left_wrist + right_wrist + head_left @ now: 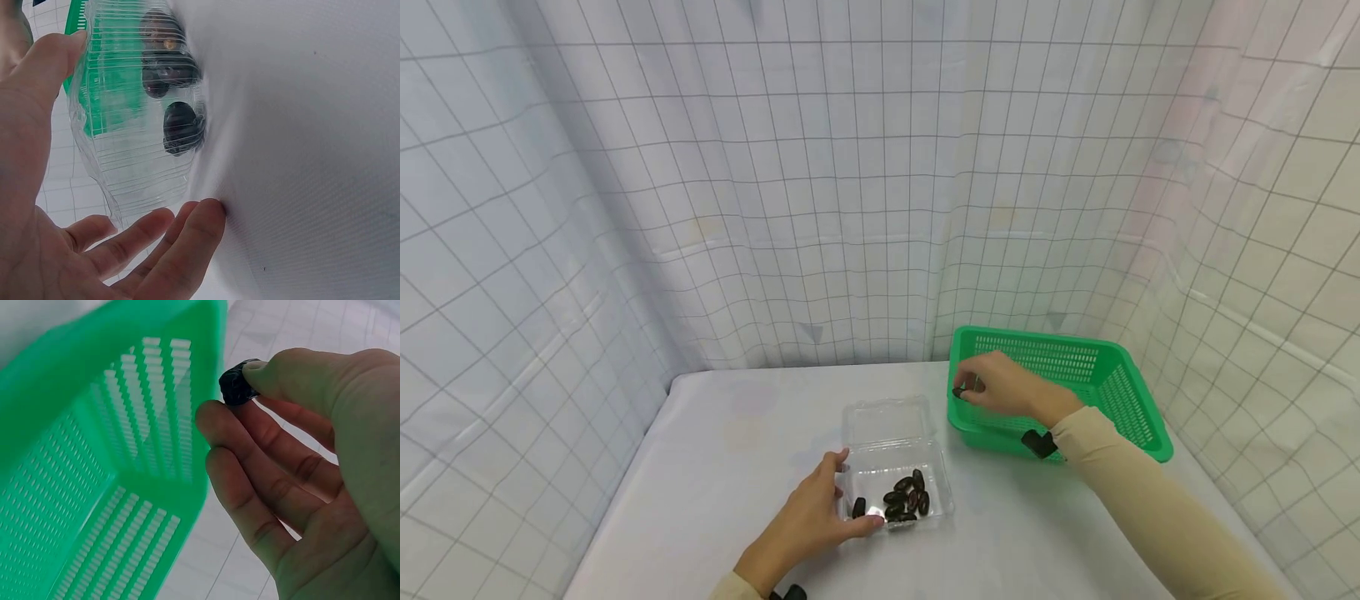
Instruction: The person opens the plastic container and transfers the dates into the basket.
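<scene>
Between thumb and fingertips my right hand (1011, 385) pinches a dark, wrinkled date (237, 384), over the left rim of a green plastic basket (1131, 396). At the near left corner of a clear plastic clamshell box (874, 480), my left hand (816, 507) grips it, thumb on the front rim and fingers along the left side. Its lid (886, 420) lies folded back, away from me. Several dark dates (912, 502) cluster in the box's right half, while a single date (859, 507) lies near its left wall.
A white cloth covers the table (730, 442). White gridded curtains (850, 183) enclose it at the back and both sides. The basket has slotted walls and stands at the back right, just right of the clamshell box.
</scene>
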Demonstrator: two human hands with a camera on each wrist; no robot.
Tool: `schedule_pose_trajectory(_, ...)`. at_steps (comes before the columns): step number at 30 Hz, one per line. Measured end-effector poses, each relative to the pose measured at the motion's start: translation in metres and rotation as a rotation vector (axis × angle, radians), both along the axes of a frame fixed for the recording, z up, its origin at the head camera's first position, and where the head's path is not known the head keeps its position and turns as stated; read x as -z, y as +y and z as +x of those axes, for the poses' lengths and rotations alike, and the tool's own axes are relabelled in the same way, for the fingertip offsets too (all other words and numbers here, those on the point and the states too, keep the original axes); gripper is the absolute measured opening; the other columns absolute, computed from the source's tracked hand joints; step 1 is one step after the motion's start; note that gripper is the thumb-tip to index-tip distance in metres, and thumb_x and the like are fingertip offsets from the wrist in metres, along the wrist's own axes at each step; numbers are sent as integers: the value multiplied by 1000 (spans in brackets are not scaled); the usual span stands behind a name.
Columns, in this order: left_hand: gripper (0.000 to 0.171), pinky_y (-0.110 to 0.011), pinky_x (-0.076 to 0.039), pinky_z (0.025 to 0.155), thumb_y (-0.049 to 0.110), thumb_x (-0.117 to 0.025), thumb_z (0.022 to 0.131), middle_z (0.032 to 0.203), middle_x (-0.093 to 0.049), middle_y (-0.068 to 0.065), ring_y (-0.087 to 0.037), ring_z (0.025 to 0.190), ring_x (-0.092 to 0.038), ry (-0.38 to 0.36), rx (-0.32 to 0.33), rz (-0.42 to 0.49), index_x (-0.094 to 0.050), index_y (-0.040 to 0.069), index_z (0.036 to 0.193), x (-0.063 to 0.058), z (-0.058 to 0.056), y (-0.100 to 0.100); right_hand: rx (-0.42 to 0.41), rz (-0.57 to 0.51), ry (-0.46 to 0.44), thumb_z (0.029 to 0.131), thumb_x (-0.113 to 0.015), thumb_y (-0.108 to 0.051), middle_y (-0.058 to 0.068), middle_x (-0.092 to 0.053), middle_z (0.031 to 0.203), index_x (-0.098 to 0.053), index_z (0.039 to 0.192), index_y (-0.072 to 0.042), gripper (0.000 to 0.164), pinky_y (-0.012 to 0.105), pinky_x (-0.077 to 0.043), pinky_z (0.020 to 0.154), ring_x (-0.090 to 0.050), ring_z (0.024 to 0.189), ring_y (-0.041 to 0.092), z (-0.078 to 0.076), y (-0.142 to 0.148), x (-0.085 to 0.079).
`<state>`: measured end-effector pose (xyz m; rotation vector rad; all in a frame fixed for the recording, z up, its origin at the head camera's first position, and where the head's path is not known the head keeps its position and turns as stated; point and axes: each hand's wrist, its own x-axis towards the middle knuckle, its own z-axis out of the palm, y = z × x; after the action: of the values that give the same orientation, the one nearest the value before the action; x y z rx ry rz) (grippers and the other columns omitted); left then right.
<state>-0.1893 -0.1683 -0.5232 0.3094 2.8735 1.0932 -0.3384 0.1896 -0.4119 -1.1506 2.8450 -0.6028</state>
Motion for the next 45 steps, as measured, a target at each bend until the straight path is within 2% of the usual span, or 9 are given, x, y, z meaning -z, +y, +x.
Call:
schedule_pose_trajectory(5, 116, -42, -62, 87, 61, -105, 80, 163, -67, -13, -20, 113, -75, -7, -10, -3, -49, 5, 164, 0, 0, -1, 65, 7, -5, 109, -79, -6, 3, -86, 107, -86, 116, -10, 10, 38, -66, 86, -76, 94, 13, -10, 23, -3)
schedule_pose_trajectory(10, 116, -43, -63, 88, 61, -104, 80, 163, -67, -14, -21, 115, -76, -10, -9, -2, -48, 5, 165, -2, 2, -1, 108, 11, -23, 109, -80, -6, 7, -86, 110, -85, 117, -9, 10, 46, -69, 92, -81, 102, 23, -24, 41, 1)
schedule_pose_trajectory(20, 111, -43, -62, 89, 60, -103, 83, 173, -62, -15, -23, 116, -76, 3, 15, 5, -49, 4, 161, 0, 3, 1, 164, 62, -68, 109, -80, -8, 16, -87, 112, -85, 118, -4, 12, 57, -69, 97, -82, 107, 36, -49, 56, 10)
schedule_pose_trajectory(28, 112, -47, -63, 93, 63, -101, 84, 174, -60, -13, -24, 120, -76, -9, 11, -3, -47, 4, 162, 1, 5, 0, 166, 77, -110, 108, -78, -8, 21, -86, 113, -85, 119, -1, 15, 53, -70, 91, -82, 105, 38, -68, 60, 22)
schedule_pose_trajectory(29, 113, -47, -63, 94, 64, -101, 84, 174, -60, -13, -24, 121, -76, -8, 10, -2, -47, 4, 163, 1, 6, 0, 155, 73, -92, 108, -78, -8, 21, -85, 112, -85, 119, -2, 15, 53, -70, 87, -82, 103, 37, -75, 64, 28)
schedule_pose_trajectory(34, 113, -48, -63, 94, 65, -100, 85, 175, -59, -12, -25, 122, -77, 1, 14, -10, -47, 5, 164, -1, 7, 1, 171, 54, -65, 106, -76, -9, 23, -85, 114, -86, 120, -5, 18, 51, -70, 82, -82, 100, 37, -92, 74, 41)
schedule_pose_trajectory(39, 115, -50, -64, 96, 66, -100, 85, 178, -56, -12, -26, 124, -77, 1, 19, -13, -45, 4, 166, -3, 7, 1, 224, 64, -94, 103, -71, -3, 29, -83, 122, -82, 130, 3, 29, 56, -71, 88, -83, 109, 44, -80, 70, 30)
schedule_pose_trajectory(42, 116, -51, -64, 97, 66, -100, 85, 179, -55, -14, -27, 125, -77, -6, 24, -16, -45, 3, 166, -4, 7, 1, 256, 75, -124, 106, -71, -3, 31, -83, 126, -79, 135, 5, 31, 59, -70, 96, -82, 116, 47, -66, 62, 20)
schedule_pose_trajectory(45, 115, -52, -64, 98, 65, -100, 85, 180, -54, -15, -28, 125, -76, -18, 30, -13, -45, 2, 164, -4, 8, 0, 263, 87, -106, 109, -72, -4, 29, -84, 126, -79, 136, 4, 29, 59, -69, 100, -83, 117, 46, -55, 55, 15)
